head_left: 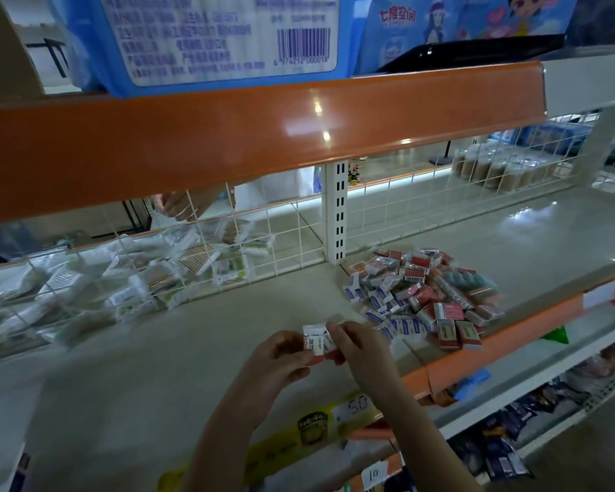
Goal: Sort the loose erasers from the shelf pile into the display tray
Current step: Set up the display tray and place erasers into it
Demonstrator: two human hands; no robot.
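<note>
A pile of loose wrapped erasers (pixel 423 296), red, white and blue, lies on the grey shelf (pixel 192 349) at the right, near its front edge. My left hand (pixel 281 356) and my right hand (pixel 355 346) meet above the shelf, left of the pile. Together they hold a few small erasers (pixel 316 340) with white and red wrappers, one marked 2B. No display tray is visible in the head view.
A white wire grid (pixel 263 236) backs the shelf, with bagged goods (pixel 121 278) behind it and another person's hand (pixel 178 205) reaching there. An orange shelf edge (pixel 263 129) overhangs above. Lower shelves with packets (pixel 494 452) sit at the bottom right.
</note>
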